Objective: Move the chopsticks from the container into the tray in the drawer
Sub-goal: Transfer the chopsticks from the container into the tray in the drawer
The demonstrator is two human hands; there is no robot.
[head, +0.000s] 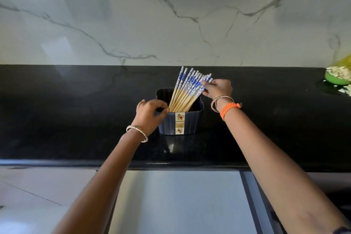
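Note:
A dark blue ribbed container (pixel 191 122) with a floral label stands on the black counter (pixel 76 119). Several bamboo chopsticks (pixel 187 89) with blue-and-white patterned tops lean fanned out of it, tilting right. My left hand (pixel 150 115) grips the container's near left rim with curled fingers. My right hand (pixel 218 88) pinches the patterned tops of the rightmost chopsticks. The drawer front (pixel 180 201) below the counter is closed, and no tray is in view.
A white marble wall (pixel 171 15) rises behind the counter. A green bowl (pixel 337 79) with pale pieces sits at the far right of the counter. The counter's front edge runs across below the container.

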